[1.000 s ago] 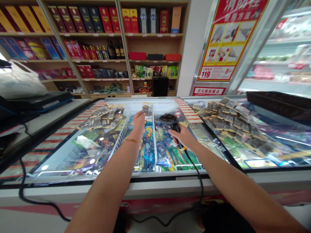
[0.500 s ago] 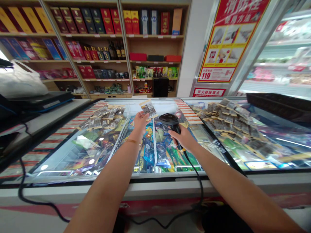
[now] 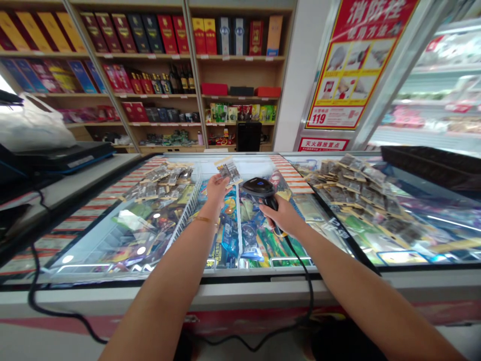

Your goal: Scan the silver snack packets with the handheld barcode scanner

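Observation:
Pinched in my left hand [image 3: 217, 188] is a small flat food packet [image 3: 230, 171] with a pale top edge and a dark, see-through middle. My right hand [image 3: 280, 215] is wrapped round the handle of a black barcode scanner [image 3: 259, 187], its head pointing left toward the packet, a short gap apart. A black cable [image 3: 306, 271] runs down from the handle. Both hands are above the glass-topped chest freezer [image 3: 240, 279]. Similar packets lie in one pile [image 3: 165, 180] on the left of the glass and a bigger pile [image 3: 361, 190] on the right.
Inside the freezer are wire baskets [image 3: 187, 208] with colourful bags. A black tray [image 3: 432, 168] rests at the right. On the left counter sit a dark device [image 3: 75, 158] and a white plastic bag [image 3: 35, 125]. Shelves [image 3: 150, 55] of boxes and bottles stand behind.
The scanner's head has shifted slightly left and tilts a little differently, showing a blue mark on top. The packet in my left hand has moved only slightly.

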The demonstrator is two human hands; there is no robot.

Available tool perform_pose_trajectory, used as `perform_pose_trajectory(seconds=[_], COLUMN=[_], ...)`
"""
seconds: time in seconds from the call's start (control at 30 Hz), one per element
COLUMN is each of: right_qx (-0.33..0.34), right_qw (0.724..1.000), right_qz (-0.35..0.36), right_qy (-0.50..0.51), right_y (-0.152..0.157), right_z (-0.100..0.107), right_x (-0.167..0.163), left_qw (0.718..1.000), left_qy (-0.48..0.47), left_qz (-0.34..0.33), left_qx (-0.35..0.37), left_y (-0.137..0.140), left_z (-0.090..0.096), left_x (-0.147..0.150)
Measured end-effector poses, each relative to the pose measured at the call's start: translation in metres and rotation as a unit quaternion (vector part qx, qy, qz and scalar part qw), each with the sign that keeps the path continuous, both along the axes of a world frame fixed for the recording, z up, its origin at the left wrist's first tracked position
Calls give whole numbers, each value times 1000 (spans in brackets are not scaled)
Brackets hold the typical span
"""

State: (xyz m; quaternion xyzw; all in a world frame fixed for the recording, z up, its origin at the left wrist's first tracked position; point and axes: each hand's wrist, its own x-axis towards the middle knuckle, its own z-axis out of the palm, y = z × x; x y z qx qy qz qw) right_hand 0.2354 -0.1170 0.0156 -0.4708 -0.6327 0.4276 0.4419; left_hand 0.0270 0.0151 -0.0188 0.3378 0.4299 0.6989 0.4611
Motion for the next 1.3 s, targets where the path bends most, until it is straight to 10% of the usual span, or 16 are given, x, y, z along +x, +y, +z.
perform_pose_trajectory(seconds=[0.67,1.03,1.3], right_qx=[-6,13,3], right_qw=[994,955,934], right_qz=[-90,-283,-329], right_qy=[63,90,137], right_y=[13,-26,-42], right_z=[14,38,45], right_x=[52,208,249], left_qw=[993,982,969], left_qy=[62,106,197], left_qz=[-5,-101,-118], left_qx=[-104,-117,-86], left_y=[-24,-8,16], left_z=[24,30,13], left_x=[34,190,293])
